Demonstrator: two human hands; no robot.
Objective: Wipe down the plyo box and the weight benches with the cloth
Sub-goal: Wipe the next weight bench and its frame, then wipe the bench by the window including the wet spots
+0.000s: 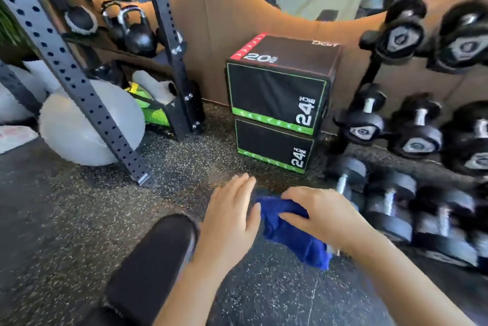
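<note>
Two black plyo boxes (277, 93) with green and red edging stand stacked against the brown wall, ahead of me. A blue cloth (287, 233) hangs bunched in front of me, well short of the boxes. My right hand (319, 214) grips the cloth from above. My left hand (232, 217) is flat beside it, fingers straight, its thumb edge touching the cloth. The black padded end of a weight bench (153, 257) shows at the bottom left, below my left forearm.
A dumbbell rack (412, 125) fills the right side, with more dumbbells on the floor. A black perforated rack upright (79, 88) slants on the left, with kettlebells (132, 32) and a grey exercise ball (87, 127) behind it. Speckled rubber floor (184, 167) lies between.
</note>
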